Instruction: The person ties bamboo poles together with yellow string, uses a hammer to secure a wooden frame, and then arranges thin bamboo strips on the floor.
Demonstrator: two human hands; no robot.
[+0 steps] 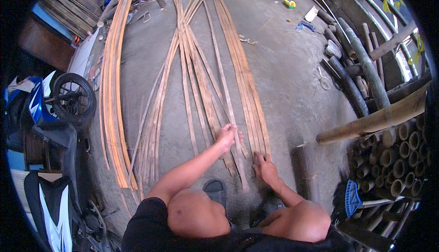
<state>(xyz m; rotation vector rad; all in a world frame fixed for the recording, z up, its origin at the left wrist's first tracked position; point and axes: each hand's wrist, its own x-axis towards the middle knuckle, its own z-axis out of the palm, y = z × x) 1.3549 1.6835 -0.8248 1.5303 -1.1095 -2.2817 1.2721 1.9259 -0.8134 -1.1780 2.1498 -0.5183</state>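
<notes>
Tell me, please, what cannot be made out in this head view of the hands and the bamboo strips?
- Left hand: its fingers curl over the bamboo strips, so how many it grips is hidden.
- Right hand: its palm lies flat, covering the strip ends beneath.
- Far ends of the strips: cut off by the top edge.
- Scissors-like tool: too small to be sure of.
- Motorbike: partly lost in the dark rim at the left.

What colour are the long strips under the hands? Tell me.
Pale tan to light brown, like split bamboo: the strips on the grey floor, seen in the head view.
</notes>
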